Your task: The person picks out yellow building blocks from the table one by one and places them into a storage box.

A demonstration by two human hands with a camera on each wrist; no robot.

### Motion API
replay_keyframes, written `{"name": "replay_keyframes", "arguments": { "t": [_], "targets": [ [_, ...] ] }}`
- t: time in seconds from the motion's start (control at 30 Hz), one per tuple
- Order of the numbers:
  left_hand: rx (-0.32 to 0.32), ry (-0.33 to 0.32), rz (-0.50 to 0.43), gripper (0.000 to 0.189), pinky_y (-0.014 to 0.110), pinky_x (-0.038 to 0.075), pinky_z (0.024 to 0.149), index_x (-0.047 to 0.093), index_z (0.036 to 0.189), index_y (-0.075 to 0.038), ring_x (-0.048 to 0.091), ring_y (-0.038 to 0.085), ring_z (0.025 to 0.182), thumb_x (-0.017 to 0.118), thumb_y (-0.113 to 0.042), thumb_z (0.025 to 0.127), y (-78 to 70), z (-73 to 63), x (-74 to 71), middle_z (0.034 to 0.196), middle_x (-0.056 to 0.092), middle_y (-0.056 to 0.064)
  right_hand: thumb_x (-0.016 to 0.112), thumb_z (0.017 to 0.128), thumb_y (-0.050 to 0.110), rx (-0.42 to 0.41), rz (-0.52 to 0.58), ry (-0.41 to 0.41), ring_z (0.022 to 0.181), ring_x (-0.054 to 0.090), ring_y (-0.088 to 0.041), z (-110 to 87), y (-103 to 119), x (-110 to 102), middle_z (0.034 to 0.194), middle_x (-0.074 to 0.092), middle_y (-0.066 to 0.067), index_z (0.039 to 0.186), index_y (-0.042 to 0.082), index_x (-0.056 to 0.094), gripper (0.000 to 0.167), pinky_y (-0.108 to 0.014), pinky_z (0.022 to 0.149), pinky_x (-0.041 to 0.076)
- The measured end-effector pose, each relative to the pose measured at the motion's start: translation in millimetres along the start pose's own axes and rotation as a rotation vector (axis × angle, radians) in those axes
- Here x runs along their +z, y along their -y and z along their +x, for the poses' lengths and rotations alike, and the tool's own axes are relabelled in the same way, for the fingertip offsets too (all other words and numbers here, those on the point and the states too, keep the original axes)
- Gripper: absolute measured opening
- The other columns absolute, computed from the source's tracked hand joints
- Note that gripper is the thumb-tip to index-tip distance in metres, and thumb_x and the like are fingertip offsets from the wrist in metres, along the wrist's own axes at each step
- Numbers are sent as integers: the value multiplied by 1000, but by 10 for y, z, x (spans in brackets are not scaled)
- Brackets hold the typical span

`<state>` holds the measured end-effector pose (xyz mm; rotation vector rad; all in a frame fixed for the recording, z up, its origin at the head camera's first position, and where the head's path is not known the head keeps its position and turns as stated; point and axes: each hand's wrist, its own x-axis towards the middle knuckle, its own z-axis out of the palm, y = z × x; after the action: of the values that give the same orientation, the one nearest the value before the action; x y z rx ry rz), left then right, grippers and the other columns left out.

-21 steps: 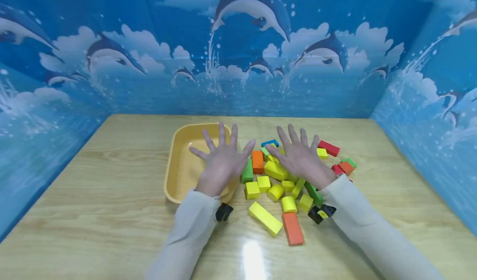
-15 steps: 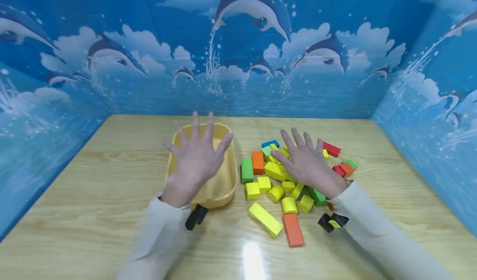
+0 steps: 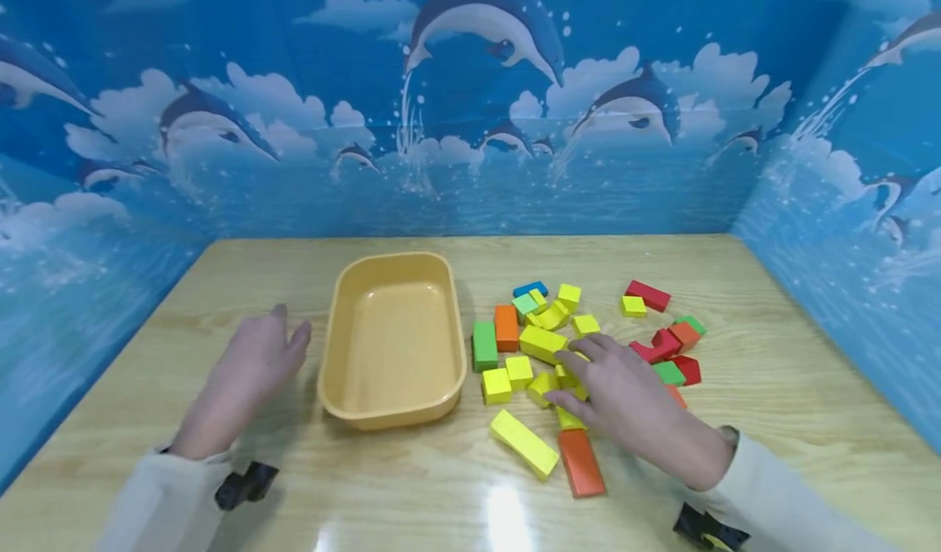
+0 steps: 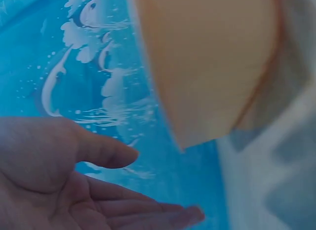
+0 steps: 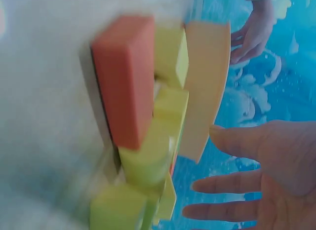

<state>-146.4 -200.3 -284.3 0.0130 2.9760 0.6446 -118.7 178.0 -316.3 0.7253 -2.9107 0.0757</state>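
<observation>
My left hand (image 3: 246, 368) hovers at the left of the tan plastic tub (image 3: 332, 348), fingers extended and holding nothing. In the left wrist view its thumb and fingers (image 4: 143, 205) are relaxed, apart from the tub. My right hand (image 3: 625, 389) hangs over the heap of toy blocks, thumb and fingers spread above yellow blocks (image 3: 542, 344) and partly hiding some of them. The right wrist view shows its straight fingers (image 5: 227, 183) with nothing between them. A red-orange block (image 3: 582, 464) lies just in front of that hand.
Green (image 3: 485, 346) and orange (image 3: 506, 328) blocks lie beside the tub's right side. Red blocks (image 3: 648, 296) are scattered further right, and a blue block (image 3: 530, 290) lies at the back. A long yellow block (image 3: 524, 444) rests near the front. A dolphin-print curtain (image 3: 470, 184) closes off the table's back.
My left hand has swung left off the tub and lowered beside it. My right hand has come down and nearer over the yellow blocks. Tub and blocks stay in place.
</observation>
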Motion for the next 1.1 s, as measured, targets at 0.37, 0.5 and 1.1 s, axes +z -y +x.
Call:
{"name": "replay_keyframes", "arguments": {
  "t": [0.37, 0.5, 1.1],
  "targets": [
    [26, -167, -187, 51, 50, 53, 79, 38, 135, 20, 61, 44, 102, 38, -18, 100, 167, 10, 311, 119, 56, 37, 71, 82, 46, -157, 30, 5, 76, 53, -15, -88, 338, 27, 84, 64, 1, 99, 9, 73, 40, -31, 63, 47],
    [38, -191, -217, 48, 50, 52, 83, 41, 135, 17, 60, 45, 105, 40, -15, 100, 157, 36, 358, 119, 58, 34, 76, 78, 44, -145, 36, 10, 66, 52, -13, -88, 372, 79, 72, 56, 4, 88, 11, 69, 35, -27, 50, 42],
    [91, -260, -613, 51, 9, 39, 89, 30, 141, 16, 47, 43, 123, 46, 2, 95, 88, 121, 621, 139, 40, 32, 75, 78, 44, -31, 88, 150, 56, 45, -8, -156, 447, 193, 62, 48, 7, 85, 9, 68, 36, -25, 45, 37]
  ]
}}
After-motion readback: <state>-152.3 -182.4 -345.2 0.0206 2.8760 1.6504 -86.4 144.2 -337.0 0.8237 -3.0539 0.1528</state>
